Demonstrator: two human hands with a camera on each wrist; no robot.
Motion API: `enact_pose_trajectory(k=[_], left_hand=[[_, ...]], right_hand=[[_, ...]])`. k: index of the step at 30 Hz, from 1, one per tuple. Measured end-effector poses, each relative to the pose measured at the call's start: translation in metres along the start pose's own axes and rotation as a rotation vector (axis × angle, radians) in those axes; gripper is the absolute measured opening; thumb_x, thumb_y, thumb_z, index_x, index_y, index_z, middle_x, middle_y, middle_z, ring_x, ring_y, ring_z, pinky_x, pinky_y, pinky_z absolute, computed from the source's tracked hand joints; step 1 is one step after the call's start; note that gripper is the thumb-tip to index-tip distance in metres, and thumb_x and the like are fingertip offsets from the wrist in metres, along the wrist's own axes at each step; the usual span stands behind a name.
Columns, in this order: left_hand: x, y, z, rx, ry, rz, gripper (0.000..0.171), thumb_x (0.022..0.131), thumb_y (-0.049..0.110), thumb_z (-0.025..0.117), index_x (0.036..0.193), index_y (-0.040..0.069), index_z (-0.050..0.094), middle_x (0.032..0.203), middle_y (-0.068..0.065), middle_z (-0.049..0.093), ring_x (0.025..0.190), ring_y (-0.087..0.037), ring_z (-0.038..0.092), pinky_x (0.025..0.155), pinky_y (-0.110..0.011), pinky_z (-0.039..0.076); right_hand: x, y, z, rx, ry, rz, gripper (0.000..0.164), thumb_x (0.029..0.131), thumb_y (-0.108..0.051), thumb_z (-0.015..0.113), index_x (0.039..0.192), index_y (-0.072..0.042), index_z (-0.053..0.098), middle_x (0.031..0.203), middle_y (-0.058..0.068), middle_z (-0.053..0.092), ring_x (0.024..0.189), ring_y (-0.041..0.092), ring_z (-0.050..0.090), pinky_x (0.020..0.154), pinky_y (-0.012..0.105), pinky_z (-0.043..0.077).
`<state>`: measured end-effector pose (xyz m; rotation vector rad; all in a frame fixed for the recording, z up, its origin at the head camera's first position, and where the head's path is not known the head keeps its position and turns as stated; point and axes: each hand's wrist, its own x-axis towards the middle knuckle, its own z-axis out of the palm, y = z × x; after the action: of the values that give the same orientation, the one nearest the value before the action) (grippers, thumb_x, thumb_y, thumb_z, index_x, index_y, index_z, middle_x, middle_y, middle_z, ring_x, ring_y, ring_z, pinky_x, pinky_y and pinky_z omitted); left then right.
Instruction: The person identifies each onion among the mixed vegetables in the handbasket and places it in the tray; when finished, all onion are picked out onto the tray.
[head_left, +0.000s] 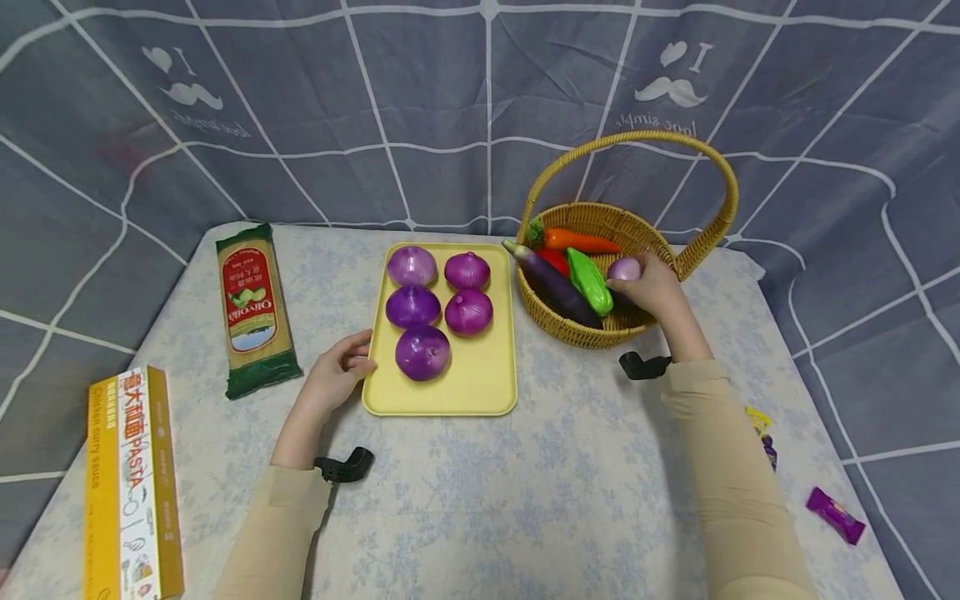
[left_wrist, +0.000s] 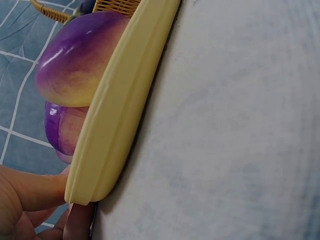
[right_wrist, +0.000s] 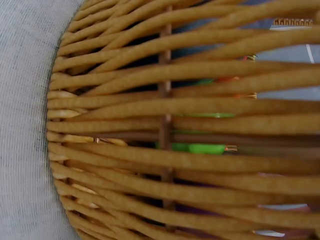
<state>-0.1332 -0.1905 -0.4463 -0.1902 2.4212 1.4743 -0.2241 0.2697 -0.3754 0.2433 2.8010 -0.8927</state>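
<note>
In the head view, my left hand (head_left: 337,372) pinches the left rim of a yellow tray (head_left: 480,383); the left wrist view shows the thumb (left_wrist: 40,190) over the rim and fingers below it. Several purple onions (head_left: 423,352) sit on the tray in two columns. My right hand (head_left: 651,287) reaches into a wicker basket (head_left: 577,333) and holds a small light purple onion (head_left: 624,268) by its side. Beside that onion in the basket lie a green pepper (head_left: 590,282), an eggplant (head_left: 558,287), a carrot (head_left: 581,242) and a red vegetable (head_left: 555,261). The right wrist view shows mostly wicker; the hand is hidden there.
A noodle packet (head_left: 255,308) lies left of the tray, with a yellow pasta box (head_left: 135,492) nearer on the left. A purple-wrapped snack (head_left: 836,515) lies at the right edge. The basket's tall handle (head_left: 637,137) arches before a grey-blue checked curtain (head_left: 442,108).
</note>
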Motion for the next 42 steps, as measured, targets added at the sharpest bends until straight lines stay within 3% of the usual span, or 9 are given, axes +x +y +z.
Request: enact_pose_trajectory(k=[14, 20, 28, 35, 42], left_hand=[[0.000, -0.001, -0.001, -0.013, -0.004, 0.004, 0.055, 0.101, 0.009, 0.053, 0.153, 0.008, 0.035, 0.131, -0.019, 0.049, 0.113, -0.026, 0.052, 0.078, -0.015, 0.047], [0.000, -0.001, -0.001, -0.010, -0.001, 0.007, 0.055, 0.101, 0.008, 0.053, 0.153, 0.008, 0.036, 0.130, -0.018, 0.050, 0.111, -0.025, 0.052, 0.077, -0.016, 0.046], [0.000, -0.001, -0.001, -0.001, 0.004, 0.013, 0.055, 0.101, 0.009, 0.054, 0.153, 0.007, 0.036, 0.130, -0.019, 0.051, 0.112, -0.026, 0.053, 0.077, -0.016, 0.047], [0.000, -0.001, 0.000, -0.009, 0.001, 0.012, 0.055, 0.101, 0.009, 0.054, 0.153, 0.008, 0.036, 0.132, -0.020, 0.050, 0.114, -0.027, 0.052, 0.078, -0.015, 0.047], [-0.001, -0.001, -0.001, -0.001, -0.004, 0.015, 0.055, 0.101, 0.010, 0.053, 0.153, 0.008, 0.035, 0.132, -0.020, 0.050, 0.115, -0.027, 0.052, 0.079, -0.016, 0.047]], right_hand=[[0.000, 0.001, 0.009, 0.079, 0.137, -0.030, 0.073, 0.091, -0.030, 0.065, 0.147, 0.006, 0.035, 0.144, 0.033, 0.041, 0.132, 0.047, 0.041, 0.108, 0.059, 0.037], [-0.011, -0.003, 0.010, 0.161, 0.238, -0.056, 0.074, 0.089, -0.032, 0.067, 0.148, 0.003, 0.037, 0.143, 0.030, 0.043, 0.130, 0.044, 0.043, 0.107, 0.059, 0.040], [-0.035, -0.015, 0.009, 0.315, 0.301, -0.090, 0.076, 0.090, -0.034, 0.070, 0.150, -0.002, 0.037, 0.144, 0.024, 0.044, 0.126, 0.038, 0.047, 0.107, 0.053, 0.043], [-0.061, -0.031, 0.011, 0.426, 0.292, -0.094, 0.076, 0.089, -0.041, 0.070, 0.151, -0.012, 0.038, 0.146, 0.015, 0.045, 0.125, 0.032, 0.050, 0.103, 0.048, 0.047], [-0.083, -0.045, 0.027, 0.483, 0.221, -0.157, 0.071, 0.090, -0.039, 0.069, 0.150, -0.015, 0.040, 0.145, 0.009, 0.047, 0.123, 0.027, 0.054, 0.088, 0.023, 0.049]])
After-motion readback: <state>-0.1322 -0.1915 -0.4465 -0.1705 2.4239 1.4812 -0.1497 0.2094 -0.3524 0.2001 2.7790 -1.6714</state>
